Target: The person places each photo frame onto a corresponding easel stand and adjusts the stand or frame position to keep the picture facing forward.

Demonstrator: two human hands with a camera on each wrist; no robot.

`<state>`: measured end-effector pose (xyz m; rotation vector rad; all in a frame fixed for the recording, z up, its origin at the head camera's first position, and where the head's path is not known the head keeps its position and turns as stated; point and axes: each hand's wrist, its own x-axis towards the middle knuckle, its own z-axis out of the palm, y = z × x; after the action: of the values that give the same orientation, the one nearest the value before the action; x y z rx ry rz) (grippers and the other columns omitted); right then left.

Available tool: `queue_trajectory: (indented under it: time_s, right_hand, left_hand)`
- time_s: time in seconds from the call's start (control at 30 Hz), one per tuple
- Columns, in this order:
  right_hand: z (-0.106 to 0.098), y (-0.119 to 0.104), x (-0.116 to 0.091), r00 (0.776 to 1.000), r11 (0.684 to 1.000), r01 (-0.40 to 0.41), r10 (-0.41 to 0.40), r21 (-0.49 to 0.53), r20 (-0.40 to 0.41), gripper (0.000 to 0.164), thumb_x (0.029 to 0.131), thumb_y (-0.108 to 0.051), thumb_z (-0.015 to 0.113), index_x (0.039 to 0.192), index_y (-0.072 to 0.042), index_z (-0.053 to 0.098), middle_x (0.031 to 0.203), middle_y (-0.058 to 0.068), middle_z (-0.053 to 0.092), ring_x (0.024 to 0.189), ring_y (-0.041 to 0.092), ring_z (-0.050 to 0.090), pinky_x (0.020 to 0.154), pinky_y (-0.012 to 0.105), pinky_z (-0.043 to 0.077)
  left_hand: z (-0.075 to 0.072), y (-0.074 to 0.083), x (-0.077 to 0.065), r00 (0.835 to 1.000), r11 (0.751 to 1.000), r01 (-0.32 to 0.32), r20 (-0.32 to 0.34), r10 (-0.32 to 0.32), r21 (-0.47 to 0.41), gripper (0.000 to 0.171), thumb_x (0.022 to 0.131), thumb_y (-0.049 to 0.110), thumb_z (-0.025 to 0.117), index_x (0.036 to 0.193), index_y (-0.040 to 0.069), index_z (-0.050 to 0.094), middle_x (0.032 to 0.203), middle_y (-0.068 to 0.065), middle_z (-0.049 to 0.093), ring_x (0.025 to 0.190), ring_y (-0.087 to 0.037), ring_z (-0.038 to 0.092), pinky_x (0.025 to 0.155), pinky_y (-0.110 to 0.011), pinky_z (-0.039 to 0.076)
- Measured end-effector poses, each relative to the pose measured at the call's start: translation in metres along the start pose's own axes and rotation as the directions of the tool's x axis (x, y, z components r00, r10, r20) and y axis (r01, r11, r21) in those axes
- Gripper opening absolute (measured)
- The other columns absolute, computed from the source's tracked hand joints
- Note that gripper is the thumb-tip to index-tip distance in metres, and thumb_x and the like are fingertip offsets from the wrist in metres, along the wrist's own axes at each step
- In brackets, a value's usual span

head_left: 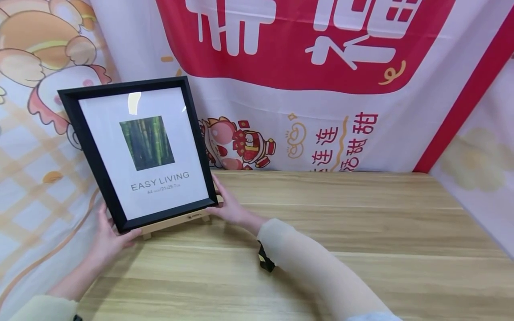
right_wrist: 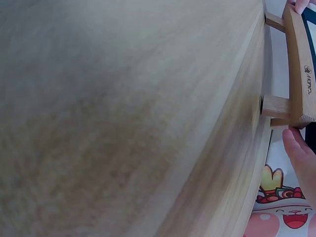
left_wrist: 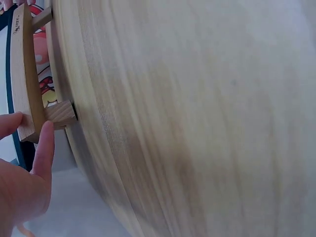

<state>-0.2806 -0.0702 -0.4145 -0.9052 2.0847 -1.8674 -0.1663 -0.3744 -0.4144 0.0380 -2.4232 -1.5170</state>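
A black picture frame (head_left: 147,154) with a bamboo picture and "EASY LIVING" lettering leans back on a small wooden easel (head_left: 176,222), which stands on the table. My left hand (head_left: 108,240) holds the lower left corner, its thumb along the easel's ledge. In the left wrist view, two digits of that hand (left_wrist: 24,182) lie against the end of the ledge (left_wrist: 24,74). At the lower right corner, my right hand (head_left: 230,205) holds the ledge end and the frame's side. Some fingers of both hands are hidden behind the frame.
The wood-grain table (head_left: 361,232) extends right and toward me. Behind it hangs a red and white printed cloth (head_left: 305,89); a checked cartoon cloth (head_left: 36,178) hangs close on the left. A black and yellow object (head_left: 265,258) shows at the right sleeve.
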Motion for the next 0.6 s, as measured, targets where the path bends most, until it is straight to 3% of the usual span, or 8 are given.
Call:
queue_trajectory:
  time_s: [0.17,0.4,0.6]
  right_hand:
    - [-0.001,0.001,-0.001,1.000,1.000,-0.015,0.015,-0.007,-0.004,0.106,0.082,0.014,0.068,0.158,-0.026,0.008,0.155,0.013,0.023,0.127,0.026,0.043,0.089,0.028,0.052]
    - [-0.012,0.005,-0.005,0.998,0.998,-0.051,0.049,-0.047,-0.026,0.107,0.083,0.010,0.069,0.157,-0.036,0.007,0.141,0.020,0.040,0.111,0.026,0.055,0.085,0.028,0.053]
    - [-0.027,0.008,-0.009,0.998,0.997,-0.039,0.036,-0.071,-0.042,0.109,0.082,0.012,0.070,0.157,-0.035,0.006,0.145,0.019,0.036,0.119,0.027,0.049,0.088,0.030,0.052]
  left_hand:
    - [0.004,0.002,-0.001,1.000,1.000,0.021,0.016,-0.021,-0.013,0.118,0.082,-0.014,0.068,0.151,0.027,-0.018,0.132,-0.041,0.029,0.070,-0.004,0.061,0.055,-0.038,0.059]
    - [0.021,0.011,-0.009,1.000,1.000,0.011,0.024,-0.010,-0.028,0.116,0.085,-0.011,0.066,0.150,0.033,-0.019,0.129,-0.039,0.033,0.074,-0.009,0.063,0.055,-0.041,0.059]
    - [0.040,0.018,-0.013,0.999,1.000,-0.017,0.028,0.017,-0.001,0.115,0.087,-0.008,0.066,0.149,0.041,-0.018,0.126,-0.036,0.038,0.080,-0.004,0.062,0.054,-0.042,0.058]
